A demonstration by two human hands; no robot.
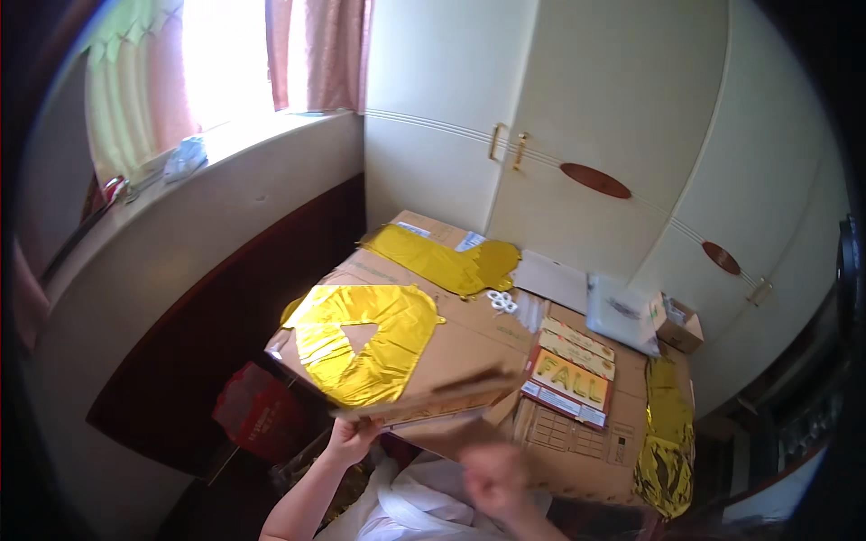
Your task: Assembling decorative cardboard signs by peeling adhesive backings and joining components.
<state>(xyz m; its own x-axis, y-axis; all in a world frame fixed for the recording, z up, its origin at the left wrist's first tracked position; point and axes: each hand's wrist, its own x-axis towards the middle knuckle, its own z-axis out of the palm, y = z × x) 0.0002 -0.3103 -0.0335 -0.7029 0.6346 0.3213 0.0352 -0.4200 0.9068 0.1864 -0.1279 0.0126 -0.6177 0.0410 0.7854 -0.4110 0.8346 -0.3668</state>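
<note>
We had left hand (pixel 354 440) clamped on carton (pixel 451 406) at near edge of desk (pixel 476 332); right hand (pixel 496 478) apart, blurred, grip we couldn't tell. Gold balloon (pixel 399 343) lay by desk's left edge.

Home room, by its look: pink curtains (pixel 325 54) and bright window (pixel 225 59) at upper left of frame; cream wardrobe (pixel 613 90) with gold handles (pixel 520 151), upper centre to right; dark wood panel (pixel 225 334), left.

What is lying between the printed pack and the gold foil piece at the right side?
Nothing lies between the printed pack and the gold foil piece: the head view shows bare brown cardboard there.
</note>
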